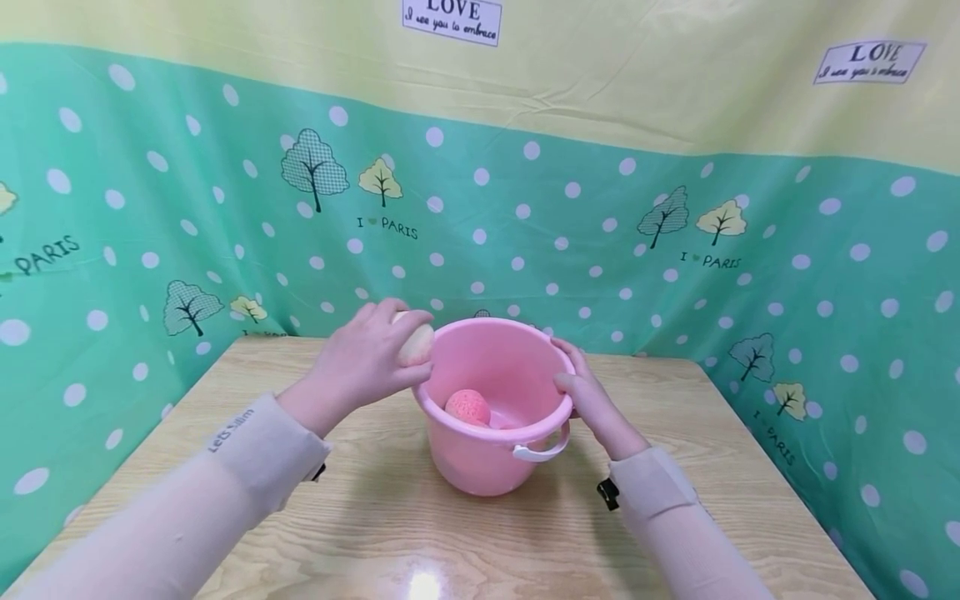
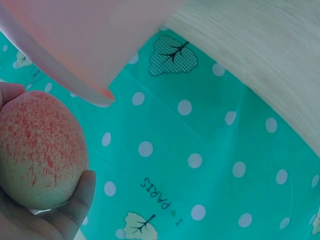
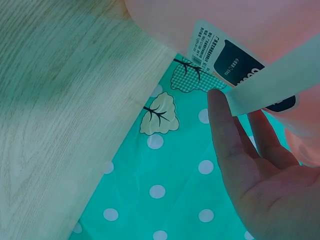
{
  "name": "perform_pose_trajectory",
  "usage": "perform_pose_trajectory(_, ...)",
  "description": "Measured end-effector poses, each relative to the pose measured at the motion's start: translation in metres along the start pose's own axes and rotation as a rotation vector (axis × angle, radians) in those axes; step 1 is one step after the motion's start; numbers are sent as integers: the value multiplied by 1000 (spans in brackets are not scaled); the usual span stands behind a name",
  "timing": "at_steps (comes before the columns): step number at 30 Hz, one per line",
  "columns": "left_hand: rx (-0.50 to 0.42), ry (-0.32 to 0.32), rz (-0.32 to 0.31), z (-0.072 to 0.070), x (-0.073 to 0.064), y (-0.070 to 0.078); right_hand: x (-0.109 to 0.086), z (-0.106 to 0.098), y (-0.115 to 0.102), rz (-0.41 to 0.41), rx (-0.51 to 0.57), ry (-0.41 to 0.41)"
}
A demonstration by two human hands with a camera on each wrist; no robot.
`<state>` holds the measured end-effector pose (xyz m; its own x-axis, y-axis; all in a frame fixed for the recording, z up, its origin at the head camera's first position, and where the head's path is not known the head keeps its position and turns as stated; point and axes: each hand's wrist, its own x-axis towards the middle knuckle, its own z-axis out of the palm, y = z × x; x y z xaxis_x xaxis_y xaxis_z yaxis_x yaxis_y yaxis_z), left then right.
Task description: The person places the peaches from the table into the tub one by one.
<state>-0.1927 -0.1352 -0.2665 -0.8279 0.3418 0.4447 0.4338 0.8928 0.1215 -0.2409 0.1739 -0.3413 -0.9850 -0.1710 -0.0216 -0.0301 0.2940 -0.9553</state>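
Note:
A pink bucket [image 1: 480,467] stands on the table, its mouth tilted toward the head camera. At its left rim my left hand [image 1: 360,358] holds a peach [image 1: 417,345], pale with red streaks in the left wrist view, fingers and thumb wrapped about it. On the opposite side, my right hand [image 1: 596,408] grips the rim, thumb on the near face and fingers over the outside. Inside the bucket lies a reddish peach [image 1: 468,406], with part of another reddish thing low beside it, mostly hidden. A pale handle [image 1: 542,453] hangs down the bucket's front right.
The light wooden table [image 1: 352,533] ends at a green dotted cloth [image 1: 517,217] that hangs behind it and along both sides. A printed label [image 3: 235,62] is stuck on the bucket's outer wall, partly covered by the handle.

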Motion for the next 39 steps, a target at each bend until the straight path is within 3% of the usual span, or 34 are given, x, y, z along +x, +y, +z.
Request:
perform_pose_trajectory(9,-34,20,18,7,2,6,2,-1,2,3,-3,5)
perform_pose_trajectory(27,-4,64,52,17,6,11,2,-1,2,-3,-16,4)
perform_pose_trajectory(39,-37,16,33,20,13,21,1,0,-1,7,-11,1)
